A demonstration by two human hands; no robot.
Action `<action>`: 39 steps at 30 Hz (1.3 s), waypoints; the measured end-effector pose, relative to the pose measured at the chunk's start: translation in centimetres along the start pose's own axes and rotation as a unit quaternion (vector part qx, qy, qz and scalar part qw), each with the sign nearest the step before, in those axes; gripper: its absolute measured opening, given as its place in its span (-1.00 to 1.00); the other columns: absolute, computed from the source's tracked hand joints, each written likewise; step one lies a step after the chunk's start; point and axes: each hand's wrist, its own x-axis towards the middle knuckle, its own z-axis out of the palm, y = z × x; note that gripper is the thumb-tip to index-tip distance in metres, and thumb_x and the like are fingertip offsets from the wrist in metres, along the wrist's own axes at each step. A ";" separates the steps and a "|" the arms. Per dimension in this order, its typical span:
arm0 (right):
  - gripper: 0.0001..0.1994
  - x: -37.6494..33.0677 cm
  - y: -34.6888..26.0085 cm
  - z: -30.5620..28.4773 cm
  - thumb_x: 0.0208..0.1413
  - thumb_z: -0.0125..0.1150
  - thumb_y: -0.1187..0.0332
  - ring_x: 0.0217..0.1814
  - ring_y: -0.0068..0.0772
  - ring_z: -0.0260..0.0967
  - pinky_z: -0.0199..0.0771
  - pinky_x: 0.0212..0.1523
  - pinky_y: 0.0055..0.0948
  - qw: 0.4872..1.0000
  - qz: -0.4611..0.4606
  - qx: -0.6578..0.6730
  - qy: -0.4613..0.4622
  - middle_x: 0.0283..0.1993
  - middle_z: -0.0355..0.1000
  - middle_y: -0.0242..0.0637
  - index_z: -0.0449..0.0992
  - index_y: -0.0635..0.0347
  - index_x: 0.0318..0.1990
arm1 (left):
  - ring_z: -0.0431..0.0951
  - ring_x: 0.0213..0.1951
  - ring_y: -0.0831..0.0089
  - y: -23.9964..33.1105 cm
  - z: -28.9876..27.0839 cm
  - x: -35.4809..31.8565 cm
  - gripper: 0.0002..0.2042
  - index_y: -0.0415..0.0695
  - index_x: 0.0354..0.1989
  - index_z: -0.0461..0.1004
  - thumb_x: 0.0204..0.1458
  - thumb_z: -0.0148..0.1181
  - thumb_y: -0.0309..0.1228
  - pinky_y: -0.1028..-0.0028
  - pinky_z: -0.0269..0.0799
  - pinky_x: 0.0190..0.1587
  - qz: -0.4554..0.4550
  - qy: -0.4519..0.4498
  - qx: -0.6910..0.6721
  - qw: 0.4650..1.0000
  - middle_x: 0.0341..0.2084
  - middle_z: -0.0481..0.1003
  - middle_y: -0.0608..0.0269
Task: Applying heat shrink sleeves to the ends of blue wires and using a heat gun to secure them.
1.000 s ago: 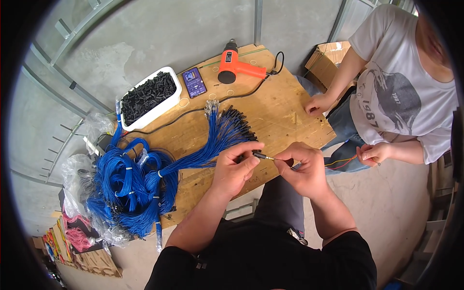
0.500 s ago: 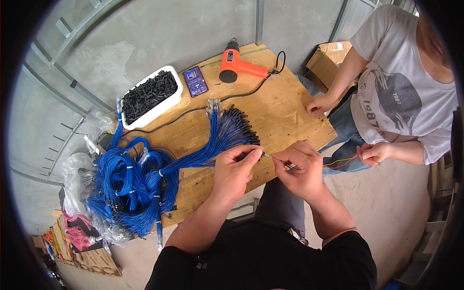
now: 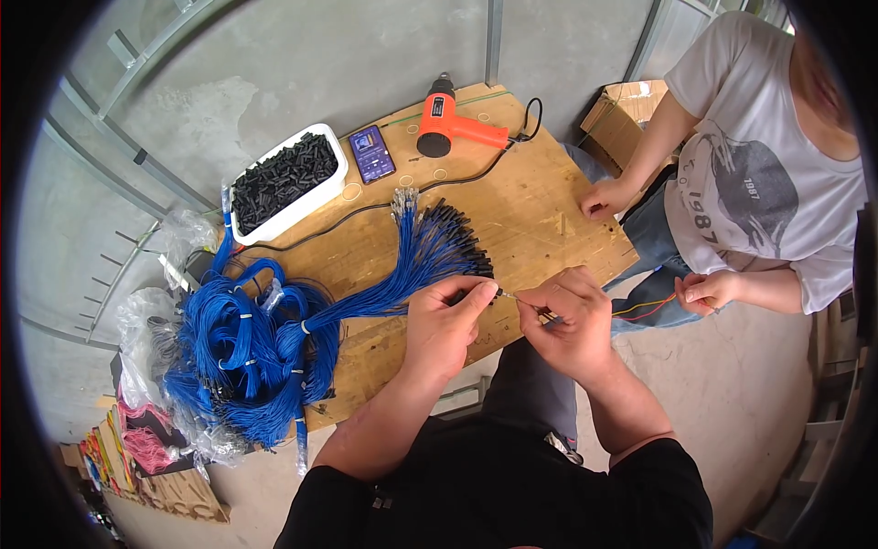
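Over the table's front edge, my left hand (image 3: 441, 328) pinches a small black-sleeved wire end (image 3: 498, 292) between thumb and finger. Close to its right, my right hand (image 3: 574, 316) is closed with the fingertips together. Red and yellow wires (image 3: 645, 309) run out of its right side to another person's hand (image 3: 709, 291). A thin pale tip spans the small gap between my fingertips; whether the two pieces are joined I cannot tell. Just behind my left hand fans a bundle of blue wires (image 3: 402, 279), many with black sleeves (image 3: 462, 233) on their ends.
A white tub (image 3: 340, 174) of short black tubes stands at the back left, beside a phone (image 3: 372, 154). An orange heat gun (image 3: 466, 130) lies at the back, its black cord crossing the wooden table (image 3: 540, 215). Coiled blue wires (image 3: 242, 339) cover the left end. Another person sits at right.
Almost nothing differs. Both my hands keep their grip and place, and the other person's hands stay where they were.
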 end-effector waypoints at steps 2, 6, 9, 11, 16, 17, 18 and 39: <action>-0.84 0.0 0.0 0.0 -0.27 0.40 0.55 -0.46 -0.27 0.40 0.33 -0.34 -0.34 1.000 0.002 0.001 0.000 -0.53 0.46 -0.35 0.60 0.14 -0.45 | 0.18 -0.70 0.78 -0.1 -0.2 0.0 -0.82 -0.26 -0.17 0.61 0.11 0.35 -0.44 0.64 0.01 -0.67 -0.011 -0.004 0.003 1.000 -0.62 0.38 0.49; -0.87 0.0 0.3 -0.2 -0.23 0.38 0.56 -0.48 -0.26 0.41 0.35 -0.35 -0.33 0.999 0.034 0.027 -0.005 -0.55 0.46 -0.33 0.60 0.16 -0.45 | 0.18 -0.67 0.77 0.0 -0.1 -0.4 -0.73 -0.24 -0.04 0.60 0.07 0.36 -0.50 0.65 0.06 -0.63 0.055 0.015 0.060 0.997 -0.61 0.38 0.53; -0.89 -0.1 0.4 0.0 -0.21 0.37 0.56 -0.50 -0.25 0.41 0.36 -0.36 -0.33 0.996 0.066 0.054 -0.006 -0.57 0.46 -0.32 0.60 0.18 -0.46 | 0.19 -0.62 0.73 -0.4 -0.6 -0.9 -0.61 -0.20 0.07 0.56 0.02 0.38 -0.56 0.64 0.12 -0.56 0.237 0.021 0.280 0.930 -0.61 0.38 0.50; -0.90 -0.1 0.3 0.1 -0.21 0.36 0.56 -0.51 -0.24 0.40 0.37 -0.37 -0.33 0.995 0.079 0.066 -0.004 -0.58 0.45 -0.32 0.60 0.18 -0.46 | 0.20 -0.58 0.69 -0.6 -0.3 -1.2 -0.57 -0.20 0.09 0.54 -0.01 0.38 -0.59 0.62 0.15 -0.52 0.325 0.027 0.359 0.874 -0.61 0.38 0.43; -0.91 -0.1 0.1 0.2 -0.20 0.36 0.55 -0.51 -0.24 0.40 0.38 -0.37 -0.33 0.993 0.100 0.068 -0.010 -0.58 0.46 -0.31 0.60 0.18 -0.47 | 0.23 -0.58 0.60 -0.9 -0.1 -1.2 -0.51 -0.15 0.11 0.54 -0.07 0.40 -0.63 0.57 0.19 -0.52 0.368 0.040 0.383 0.846 -0.61 0.30 0.34; -0.91 -0.2 0.1 0.3 -0.20 0.36 0.55 -0.51 -0.24 0.40 0.38 -0.37 -0.33 0.993 0.100 0.068 -0.009 -0.58 0.46 -0.31 0.60 0.18 -0.47 | 0.27 -0.58 0.55 -0.8 0.0 -1.2 -0.51 -0.16 0.11 0.53 -0.08 0.39 -0.64 0.54 0.22 -0.52 0.378 0.037 0.408 0.830 -0.60 0.35 0.28; -0.91 -0.2 0.1 0.4 -0.20 0.36 0.55 -0.51 -0.24 0.41 0.38 -0.37 -0.33 0.993 0.098 0.063 -0.008 -0.57 0.47 -0.31 0.60 0.18 -0.47 | 0.31 -0.59 0.50 -0.7 0.0 -1.3 -0.51 -0.17 0.11 0.53 -0.08 0.38 -0.64 0.51 0.25 -0.52 0.388 0.035 0.432 0.814 -0.59 0.39 0.23; -0.79 -0.3 0.4 1.2 -0.15 0.48 0.52 -0.42 -0.24 0.46 0.46 -0.34 -0.35 0.992 0.121 0.046 -0.014 -0.49 0.53 -0.30 0.60 0.19 -0.31 | 0.38 -0.64 0.29 -1.1 -0.3 -0.1 -0.57 -0.21 0.09 0.51 -0.03 0.34 -0.59 0.34 0.26 -0.57 0.387 0.012 0.442 0.809 -0.62 0.39 0.16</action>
